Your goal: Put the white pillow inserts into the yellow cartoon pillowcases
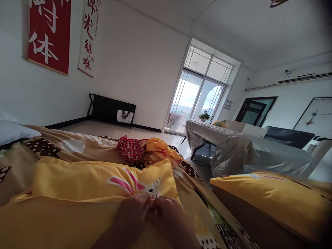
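Observation:
A yellow pillow (98,181) with a pink-eared rabbit print lies on the bed in front of me. My left hand (133,214) and my right hand (169,216) meet at its near edge, fingers pinched together on the yellow pillowcase fabric. A yellow sheet (52,221) spreads below my hands. A second yellow pillow (272,197) lies to the right.
A red checked cloth (131,148) and an orange cloth (159,148) are bunched at the bed's far end on a brown patterned cover (64,145). A white pillow (12,131) lies at the left. A plastic-covered table (233,145) stands right, before a glass balcony door (192,103).

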{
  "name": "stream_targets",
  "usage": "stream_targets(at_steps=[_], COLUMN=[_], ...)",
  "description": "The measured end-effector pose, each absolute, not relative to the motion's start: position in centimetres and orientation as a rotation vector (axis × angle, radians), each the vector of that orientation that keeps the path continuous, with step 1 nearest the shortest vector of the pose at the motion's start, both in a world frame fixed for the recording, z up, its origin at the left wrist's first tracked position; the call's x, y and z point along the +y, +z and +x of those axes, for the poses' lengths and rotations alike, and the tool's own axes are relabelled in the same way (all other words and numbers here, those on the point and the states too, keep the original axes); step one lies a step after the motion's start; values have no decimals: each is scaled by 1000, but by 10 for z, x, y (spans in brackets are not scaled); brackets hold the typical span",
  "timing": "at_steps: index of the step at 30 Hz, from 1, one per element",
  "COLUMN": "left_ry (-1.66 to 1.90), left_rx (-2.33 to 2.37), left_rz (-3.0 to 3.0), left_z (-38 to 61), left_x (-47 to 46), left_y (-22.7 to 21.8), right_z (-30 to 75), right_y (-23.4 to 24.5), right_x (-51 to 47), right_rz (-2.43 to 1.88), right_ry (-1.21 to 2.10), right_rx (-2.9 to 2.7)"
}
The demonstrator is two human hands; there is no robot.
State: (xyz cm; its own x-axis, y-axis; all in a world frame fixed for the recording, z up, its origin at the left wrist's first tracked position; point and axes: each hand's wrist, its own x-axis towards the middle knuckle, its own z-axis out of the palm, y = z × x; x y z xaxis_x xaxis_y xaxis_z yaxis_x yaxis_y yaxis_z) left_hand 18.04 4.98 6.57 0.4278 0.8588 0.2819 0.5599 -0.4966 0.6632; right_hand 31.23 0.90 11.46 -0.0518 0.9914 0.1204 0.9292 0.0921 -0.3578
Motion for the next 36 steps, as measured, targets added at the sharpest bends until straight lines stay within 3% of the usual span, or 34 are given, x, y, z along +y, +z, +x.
stream_targets(at_steps=[10, 21, 36], left_ry=[875, 878, 759], left_rx=[1219, 1175, 1164], left_rz=[2179, 2223, 2308], left_z=[182, 178, 177], left_x=[51, 48, 46], left_y=[64, 62, 68], right_z=[308, 331, 356], right_y=[112, 101, 107], right_x=[14, 19, 21], right_rz=[-2031, -1719, -1905], right_ry=[224, 399, 342], right_rx=[-1993, -1881, -1800])
